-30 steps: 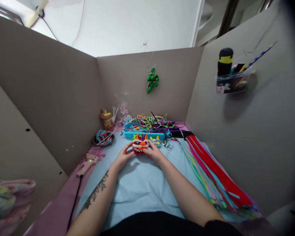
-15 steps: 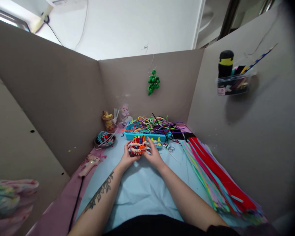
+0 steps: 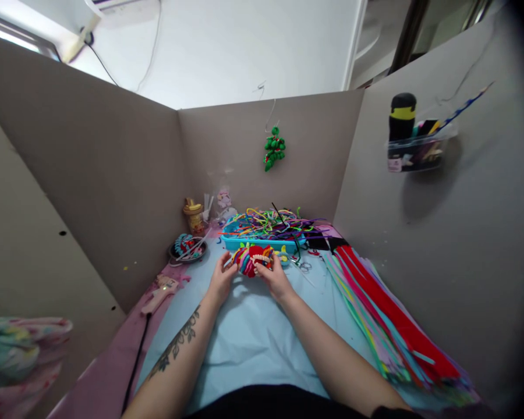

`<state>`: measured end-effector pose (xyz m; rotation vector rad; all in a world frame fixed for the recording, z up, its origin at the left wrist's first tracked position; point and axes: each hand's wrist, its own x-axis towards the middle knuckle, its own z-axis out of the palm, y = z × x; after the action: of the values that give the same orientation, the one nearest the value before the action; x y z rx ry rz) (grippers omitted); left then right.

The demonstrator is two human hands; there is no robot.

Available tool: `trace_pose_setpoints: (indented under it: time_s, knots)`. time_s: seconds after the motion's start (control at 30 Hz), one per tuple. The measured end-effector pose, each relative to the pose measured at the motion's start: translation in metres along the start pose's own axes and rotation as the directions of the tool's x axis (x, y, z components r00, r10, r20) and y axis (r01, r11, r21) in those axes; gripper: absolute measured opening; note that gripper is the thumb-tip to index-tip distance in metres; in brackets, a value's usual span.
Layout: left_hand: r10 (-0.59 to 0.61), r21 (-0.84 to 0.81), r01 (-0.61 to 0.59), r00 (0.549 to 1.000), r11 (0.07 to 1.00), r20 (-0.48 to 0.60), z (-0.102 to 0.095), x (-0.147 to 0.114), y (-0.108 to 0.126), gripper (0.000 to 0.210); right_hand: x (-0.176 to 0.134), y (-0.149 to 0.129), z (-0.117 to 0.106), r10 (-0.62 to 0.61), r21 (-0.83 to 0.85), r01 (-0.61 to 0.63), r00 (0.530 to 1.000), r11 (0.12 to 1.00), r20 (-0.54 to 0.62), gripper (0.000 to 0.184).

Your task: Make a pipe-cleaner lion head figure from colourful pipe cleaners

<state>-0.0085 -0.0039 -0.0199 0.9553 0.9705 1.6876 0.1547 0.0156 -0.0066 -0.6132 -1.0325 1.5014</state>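
Note:
Between my two hands is a colourful pipe-cleaner figure (image 3: 254, 260), mostly red, with rainbow stripes on its left part and a pale beaded-looking band on its right. My left hand (image 3: 222, 278) is closed on its left end with thumb and fingers. On the right end, my right hand (image 3: 274, 277) grips it, thumb in front. The figure is held above the blue table cover (image 3: 253, 337), just in front of a blue tray (image 3: 262, 243) heaped with loose pipe cleaners (image 3: 275, 224). Some of its underside and back is hidden.
Scissors (image 3: 304, 266) lie right of my hands. Bundled pipe cleaners (image 3: 388, 314) run along the right side. A dark bowl (image 3: 187, 256) and a pink glue gun (image 3: 159, 295) with a black cord are at left. Grey panels (image 3: 262, 116) surround the table.
The figure has been turned: its front with the pale bands and orange piece faced me before, and its striped side shows now. Both hands have shifted their grip.

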Motion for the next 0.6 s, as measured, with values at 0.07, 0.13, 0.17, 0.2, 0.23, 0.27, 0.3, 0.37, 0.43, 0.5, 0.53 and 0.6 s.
trace_pose_setpoints:
  time_s: [0.07,0.13,0.17,0.2,0.23,0.27,0.3,0.37,0.43,0.5,0.53,0.6]
  knots:
    - [-0.084,-0.050,0.089,0.992,0.995,0.096,0.001,-0.001,0.005,0.057,0.000,-0.001,-0.001,0.034,-0.013,-0.034,0.999,0.999,0.021,0.069]
    - [-0.142,-0.077,0.161,0.969,0.984,0.204,0.002,-0.004,0.008,0.053,-0.001,-0.001,-0.002,0.040,-0.078,-0.036,0.998,0.996,0.040,0.071]
    - [-0.164,-0.091,0.189,0.958,0.978,0.235,0.003,-0.005,0.008,0.052,-0.001,0.000,-0.003,0.035,-0.116,-0.030,0.998,0.993,0.047,0.072]
    - [-0.178,-0.107,0.210,0.952,0.972,0.247,0.003,-0.007,0.009,0.051,-0.002,0.001,-0.003,0.027,-0.150,-0.019,0.998,0.989,0.054,0.073]
    - [-0.187,-0.120,0.222,0.950,0.968,0.250,0.003,-0.008,0.009,0.051,-0.002,0.002,-0.003,0.019,-0.177,-0.007,0.998,0.984,0.062,0.073]
    - [-0.192,-0.128,0.229,0.950,0.965,0.247,0.003,-0.009,0.009,0.052,-0.002,0.003,-0.003,0.011,-0.195,0.003,0.998,0.981,0.069,0.074]
    - [-0.195,-0.131,0.230,0.952,0.964,0.238,0.003,-0.009,0.009,0.053,-0.002,0.003,-0.003,0.004,-0.205,0.011,0.997,0.979,0.074,0.075]
    - [-0.193,-0.125,0.221,0.960,0.967,0.204,0.002,-0.009,0.010,0.056,-0.002,0.004,-0.002,-0.002,-0.209,0.019,0.996,0.978,0.084,0.076]
    - [-0.185,-0.115,0.208,0.965,0.971,0.185,0.002,-0.008,0.010,0.059,-0.002,0.003,-0.001,-0.003,-0.210,0.020,0.997,0.977,0.083,0.076]
    - [-0.175,-0.106,0.198,0.965,0.974,0.194,0.002,-0.008,0.011,0.062,-0.002,0.002,-0.001,-0.020,-0.228,0.036,0.997,0.973,0.075,0.076]
    - [-0.172,-0.102,0.195,0.964,0.975,0.202,0.002,-0.008,0.012,0.063,-0.001,0.002,-0.001,-0.033,-0.242,0.049,0.997,0.969,0.070,0.077]
    - [-0.169,-0.098,0.193,0.962,0.976,0.216,0.004,-0.009,0.013,0.064,-0.001,0.002,-0.001,-0.063,-0.275,0.078,0.996,0.958,0.062,0.078]
